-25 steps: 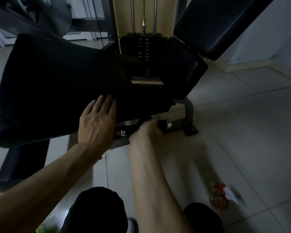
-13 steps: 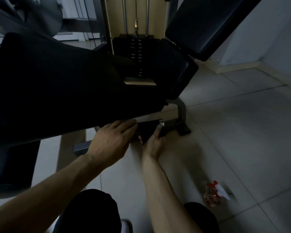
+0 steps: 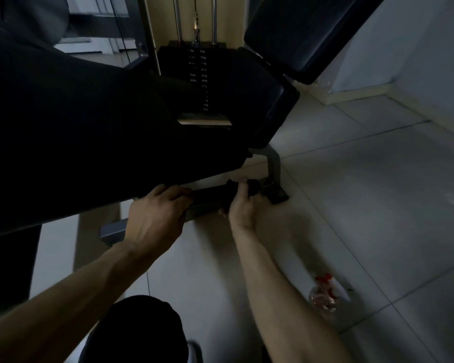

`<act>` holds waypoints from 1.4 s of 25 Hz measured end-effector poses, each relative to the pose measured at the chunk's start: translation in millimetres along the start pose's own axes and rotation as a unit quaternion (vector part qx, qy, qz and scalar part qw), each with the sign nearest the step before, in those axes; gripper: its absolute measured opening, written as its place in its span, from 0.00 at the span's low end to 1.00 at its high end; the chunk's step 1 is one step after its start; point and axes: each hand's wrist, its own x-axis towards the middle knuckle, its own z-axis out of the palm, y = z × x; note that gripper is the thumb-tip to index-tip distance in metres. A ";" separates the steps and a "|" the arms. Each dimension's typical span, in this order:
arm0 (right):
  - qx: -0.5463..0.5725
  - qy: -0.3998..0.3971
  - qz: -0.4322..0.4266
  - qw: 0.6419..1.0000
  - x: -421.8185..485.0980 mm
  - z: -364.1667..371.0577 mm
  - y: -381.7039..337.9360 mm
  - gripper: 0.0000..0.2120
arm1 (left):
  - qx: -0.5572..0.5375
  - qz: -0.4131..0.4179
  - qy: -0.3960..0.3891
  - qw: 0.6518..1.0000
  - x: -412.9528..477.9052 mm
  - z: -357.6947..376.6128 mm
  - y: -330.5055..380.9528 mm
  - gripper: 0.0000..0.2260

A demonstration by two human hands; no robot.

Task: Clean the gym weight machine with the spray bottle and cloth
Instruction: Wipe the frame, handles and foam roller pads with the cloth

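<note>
The likeliest trouble is the clear plastic spray bottle with the red trigger, which lies on its side on the pale tiled floor to the near right, just beside the person's right forearm. An elbow drawn back carelessly could send it skidding or wet the tiles. The black cylindrical bar low on the machine looks as if it could turn under a wipe. If it does, a grip may slip and knuckles may catch the grey metal frame post just to the right. The big black padded seat overhangs the work and shades it badly, so missed patches seem probable. Both arms reach forward and down. The left hand sits under the pad's near edge, its fingers curled onto the bar's left end. The right hand has thumb and fingers hooked up round the bar's right part, around a dark bunched lump. That lump may be the cloth, though I cannot tell in this gloom.
</note>
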 end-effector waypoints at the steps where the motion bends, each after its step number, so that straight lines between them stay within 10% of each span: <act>1: -0.012 0.010 0.014 1.000 -3.6 -9.6 -12.5 0.15 | -0.004 -0.010 -0.004 1.000 -2.3 0.6 -1.8 0.15; 4: -0.023 0.112 -0.114 0.987 0.9 -24.0 -29.1 0.15 | -0.008 -0.004 0.012 1.000 -4.8 6.5 -5.5 0.16; 9: -0.364 -0.052 -0.358 0.858 9.1 -14.2 -11.5 0.09 | -0.009 -0.006 0.037 0.999 -7.5 9.8 -4.0 0.13; 12: -0.433 -0.128 -0.232 0.862 41.0 -8.7 -44.9 0.16 | -0.012 0.001 0.042 0.999 -8.2 14.3 -4.5 0.13; 15: -0.087 -0.149 0.073 0.982 32.1 -8.7 -45.0 0.09 | -0.009 -0.001 0.048 0.999 -10.6 16.0 -4.7 0.14; 18: 0.128 0.005 0.177 0.976 -4.9 10.3 -15.1 0.12 | -0.009 -0.006 0.054 0.999 -10.6 16.1 -4.8 0.14; 21: 0.108 0.077 0.119 0.984 -46.9 38.0 -1.0 0.25 | -0.006 0.000 0.050 0.999 -11.9 17.3 -5.3 0.13; 26: -0.066 -0.012 0.040 0.997 -89.0 27.7 16.3 0.22 | -0.010 -0.014 0.036 0.999 -15.4 17.1 -6.2 0.17; 30: -0.088 0.071 -0.123 0.986 -64.7 -20.0 -11.0 0.18 | -0.033 -0.025 0.033 0.999 -30.1 5.6 -12.9 0.19; 35: -0.302 -0.003 -0.311 0.901 -71.3 32.7 28.9 0.27 | -0.039 -0.105 0.029 0.993 -52.9 -5.1 -18.5 0.21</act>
